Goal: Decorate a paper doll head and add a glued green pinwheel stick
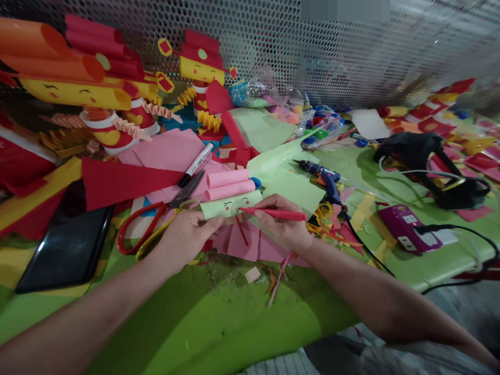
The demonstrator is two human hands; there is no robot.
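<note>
In the head view, my left hand (185, 234) grips the left end of a pale green paper roll (213, 209), thumb along its lower edge. Drawn on the roll are eyes and red cheek marks; two pink paper rolls (230, 186) sit on top of it. My right hand (283, 229) holds a red marker (283, 214), its tip touching or very close to the right cheek mark. Left of my left hand lie red- and yellow-handled scissors (142, 226). A black-and-white marker (195, 164) rests on pink paper just above the scissors.
Finished paper figures (201, 70) stand at the back left. A black phone (66, 250) lies at left. Right of my hands are a blue glue gun (324, 177) with a cord, a purple power box (408, 229) and a black headband-like strap (410, 151). Coloured paper scraps surround them.
</note>
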